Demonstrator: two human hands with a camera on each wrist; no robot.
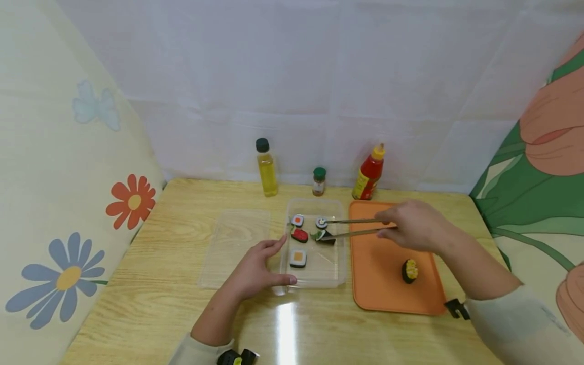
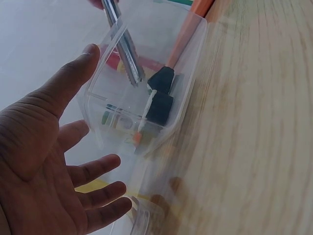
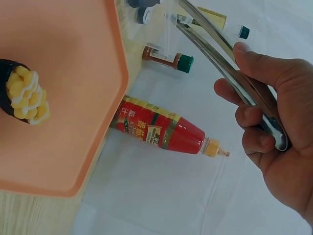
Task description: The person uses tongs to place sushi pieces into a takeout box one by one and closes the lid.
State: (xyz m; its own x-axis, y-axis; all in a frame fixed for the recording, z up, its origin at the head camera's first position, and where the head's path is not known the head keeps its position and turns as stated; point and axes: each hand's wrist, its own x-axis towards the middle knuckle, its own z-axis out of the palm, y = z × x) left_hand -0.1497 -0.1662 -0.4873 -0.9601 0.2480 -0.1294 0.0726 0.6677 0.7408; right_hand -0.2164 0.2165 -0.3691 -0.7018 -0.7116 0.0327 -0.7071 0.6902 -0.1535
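My right hand (image 1: 407,225) grips metal tongs (image 1: 353,227) over the orange tray (image 1: 378,294). The tongs' arms stand apart and their tips reach into a clear plastic container (image 1: 336,274). One tip is at a white roll (image 1: 321,222), the other at a dark green-topped sushi piece (image 1: 326,236). Three more sushi pieces (image 1: 298,258) lie in the container. My left hand (image 1: 260,266) rests open against the container's front left corner. In the left wrist view the palm (image 2: 39,166) is spread beside the container (image 2: 98,105). The right wrist view has fingers (image 3: 254,117) curled round the tongs (image 3: 220,51).
A corn-topped sushi piece (image 1: 409,270) sits on the orange tray. The clear lid (image 1: 234,243) lies left of the container. An oil bottle (image 1: 266,170), a small spice jar (image 1: 319,181) and a red sauce bottle (image 1: 368,175) stand along the back wall. Cloth walls close in both sides.
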